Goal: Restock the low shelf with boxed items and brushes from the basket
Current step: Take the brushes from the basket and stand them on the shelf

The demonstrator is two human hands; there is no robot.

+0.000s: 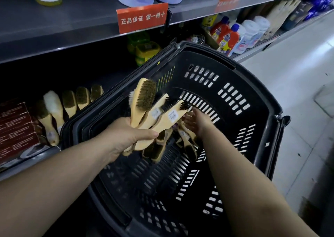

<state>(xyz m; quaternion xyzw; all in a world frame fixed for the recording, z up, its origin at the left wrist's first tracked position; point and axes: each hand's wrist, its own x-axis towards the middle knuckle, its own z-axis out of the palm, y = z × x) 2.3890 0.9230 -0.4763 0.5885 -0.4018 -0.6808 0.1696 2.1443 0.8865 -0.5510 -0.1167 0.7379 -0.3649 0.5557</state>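
My left hand is shut on a fanned bundle of wooden brushes, held over the left rim of the black plastic basket. My right hand reaches down into the basket with fingers spread, just above several loose wooden brushes lying on its floor. Whether it touches them is unclear. On the low shelf at the left, a row of wooden brushes leans upright beside red boxes.
An upper shelf edge carries an orange sign right above the basket. Green-and-yellow packs and red bottles stand on the low shelf behind the basket. White tiled floor lies to the right.
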